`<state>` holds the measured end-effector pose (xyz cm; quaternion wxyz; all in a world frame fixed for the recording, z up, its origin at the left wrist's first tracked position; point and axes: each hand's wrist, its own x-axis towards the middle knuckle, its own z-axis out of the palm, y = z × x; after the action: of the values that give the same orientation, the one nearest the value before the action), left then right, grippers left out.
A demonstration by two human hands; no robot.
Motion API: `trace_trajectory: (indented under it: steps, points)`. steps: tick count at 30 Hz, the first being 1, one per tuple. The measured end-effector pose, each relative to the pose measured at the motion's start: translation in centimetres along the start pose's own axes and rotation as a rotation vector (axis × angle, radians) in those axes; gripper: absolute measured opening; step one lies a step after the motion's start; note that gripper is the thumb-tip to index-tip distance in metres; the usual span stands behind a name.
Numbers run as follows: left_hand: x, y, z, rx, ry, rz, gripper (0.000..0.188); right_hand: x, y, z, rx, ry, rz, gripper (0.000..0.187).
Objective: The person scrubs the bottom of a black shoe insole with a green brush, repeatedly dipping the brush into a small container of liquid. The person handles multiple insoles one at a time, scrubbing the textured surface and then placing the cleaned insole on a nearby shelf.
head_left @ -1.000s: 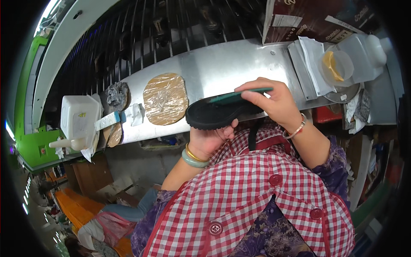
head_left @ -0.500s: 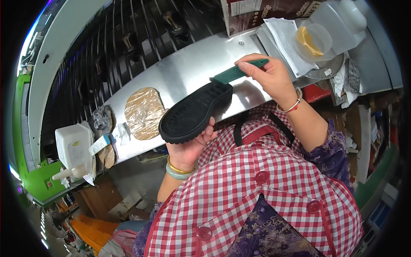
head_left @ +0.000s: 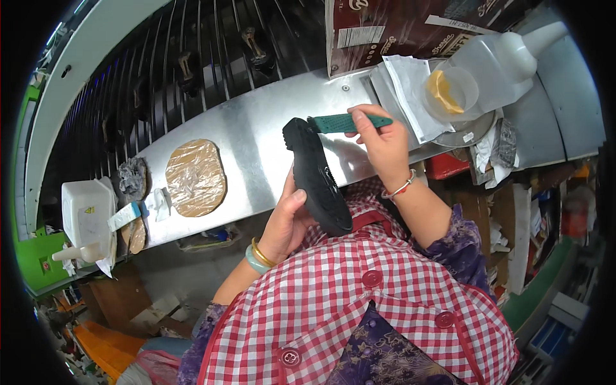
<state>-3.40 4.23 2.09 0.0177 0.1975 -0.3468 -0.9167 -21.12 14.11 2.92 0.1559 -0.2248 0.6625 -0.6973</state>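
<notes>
A black shoe sole point(head_left: 316, 176) is held up at a steep tilt by my left hand point(head_left: 290, 221), whose fingers and thumb grip its side. The heel end points away from me and the toe end toward my apron. My right hand point(head_left: 384, 140) pinches a green-handled brush point(head_left: 350, 123). The brush tip meets the rim of the sole near the heel; its bristles are mostly hidden there.
A metal ledge point(head_left: 256, 122) runs under the work, with a plastic-wrapped brown pad point(head_left: 196, 178) on it. White squeeze bottles point(head_left: 86, 212) lie at the left. A clear cup point(head_left: 452, 90) with yellow material stands right, before a dark red box point(head_left: 410, 32). Beyond are black rods point(head_left: 205, 51).
My left hand has turned the sole from lying nearly flat to standing on edge, heel away from me. The brush has moved slightly left and lower, staying at the heel end.
</notes>
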Motion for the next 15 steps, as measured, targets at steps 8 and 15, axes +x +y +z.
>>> trace_trajectory:
  steps: [8,15]
  points:
    - [0.0,-0.7,0.2,0.071,0.017,-0.042,0.081,-0.5,1.9,0.1,-0.241,0.117,-0.137,0.013]
    - [0.5,-1.8,0.2,0.065,0.030,0.021,0.077,-2.1,0.4,-0.9,-0.260,0.071,-0.012,0.012]
